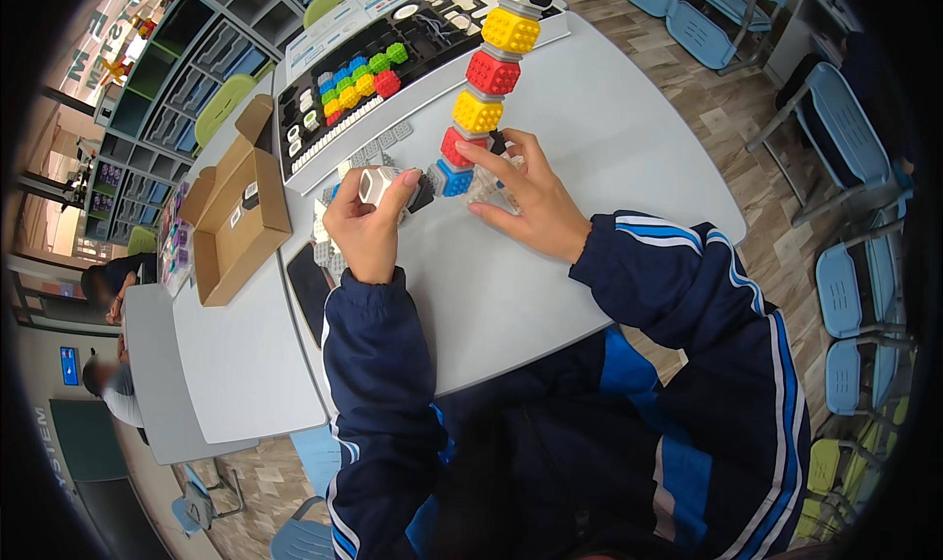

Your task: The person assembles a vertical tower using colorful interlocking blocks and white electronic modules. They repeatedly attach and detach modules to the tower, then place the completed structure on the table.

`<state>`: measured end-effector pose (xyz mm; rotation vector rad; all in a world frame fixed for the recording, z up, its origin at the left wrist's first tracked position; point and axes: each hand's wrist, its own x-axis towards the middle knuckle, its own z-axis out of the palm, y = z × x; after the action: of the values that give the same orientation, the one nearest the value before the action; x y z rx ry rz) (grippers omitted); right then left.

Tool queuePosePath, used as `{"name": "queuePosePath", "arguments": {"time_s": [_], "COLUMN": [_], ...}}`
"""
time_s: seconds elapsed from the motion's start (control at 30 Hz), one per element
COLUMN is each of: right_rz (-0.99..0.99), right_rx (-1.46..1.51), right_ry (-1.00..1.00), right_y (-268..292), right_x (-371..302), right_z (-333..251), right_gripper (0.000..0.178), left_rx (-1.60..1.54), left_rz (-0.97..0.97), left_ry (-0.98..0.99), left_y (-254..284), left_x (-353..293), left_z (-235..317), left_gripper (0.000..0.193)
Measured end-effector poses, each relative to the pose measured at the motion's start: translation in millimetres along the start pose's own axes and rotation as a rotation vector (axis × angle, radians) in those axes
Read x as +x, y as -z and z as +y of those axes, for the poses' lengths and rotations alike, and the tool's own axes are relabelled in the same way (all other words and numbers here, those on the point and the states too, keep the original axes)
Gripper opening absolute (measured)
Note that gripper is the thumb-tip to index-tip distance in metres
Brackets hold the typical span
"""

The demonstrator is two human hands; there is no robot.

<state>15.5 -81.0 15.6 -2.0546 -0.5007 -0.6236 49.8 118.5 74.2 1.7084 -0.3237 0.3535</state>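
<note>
While L hand (368,228) pinches a white block (374,186) between thumb & fingers, ctr of frame, R hand (536,200) is part-curled & grips low end of block tower (494,74): one fingertip on the lower red block (458,148), thumb by clear pcs (483,186). Tower runs from ctr to top of frame, upper end tilted R; order from top: white, yellow, red, yellow, red, w/ grey pcs between, blue block (453,179) at low end. Dark pc (422,196) sits between white block & blue; can't tell if joined.

Upper ctr: kit tray (422,100) on table (511,300), w/ rows of small coloured blocks (355,85) (blue, green, yellow, red) + white pcs. Loose grey pcs (370,150) lie just below tray's near wall. L of ctr: open cardboard box (236,250), small dark item inside; dark flat slab (310,289) near L forearm, partly hidden. R edge: lt-blue chairs (851,285) on wood-look floor (722,118).
</note>
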Motion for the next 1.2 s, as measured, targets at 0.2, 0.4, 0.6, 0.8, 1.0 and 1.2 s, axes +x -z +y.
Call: {"name": "queuePosePath", "arguments": {"time_s": [0.2, 0.4, 0.6, 0.8, 1.0, 1.2], "right_rz": [0.003, 0.011, 0.011, 0.020, 0.014, 0.018], "right_rx": [0.002, 0.011, 0.006, -0.002, -0.012, -0.011], "right_ry": [-0.003, 0.016, 0.015, 0.030, 0.017, 0.026], "right_y": [-1.3, -0.9, -1.1, -1.0, -2.1, -1.8], "right_x": [-0.6, -0.9, -1.1, -0.8, -1.9, -1.1], "right_z": [0.4, 2.0, 0.7, 0.5, 3.3, 2.5], "right_gripper": [0.074, 0.074, 0.074, 0.075, 0.076, 0.076], "left_rx": [-0.105, -0.119, -0.083, -0.083, 0.024, -0.045], "left_rz": [-0.007, 0.056, 0.090, 0.093, 0.071, 0.081], "left_ry": [0.010, -0.087, -0.120, -0.077, -0.094, -0.125], "left_y": [-9.8, -25.6, -27.4, -22.9, -20.0, -27.1], "left_x": [7.2, 10.3, 9.7, 6.0, 5.0, 3.8], "left_z": [-0.7, -0.1, -5.7, -17.1, -18.3, -13.1], "left_gripper": [0.017, 0.014, 0.015, 0.021, 0.024, 0.024]}}
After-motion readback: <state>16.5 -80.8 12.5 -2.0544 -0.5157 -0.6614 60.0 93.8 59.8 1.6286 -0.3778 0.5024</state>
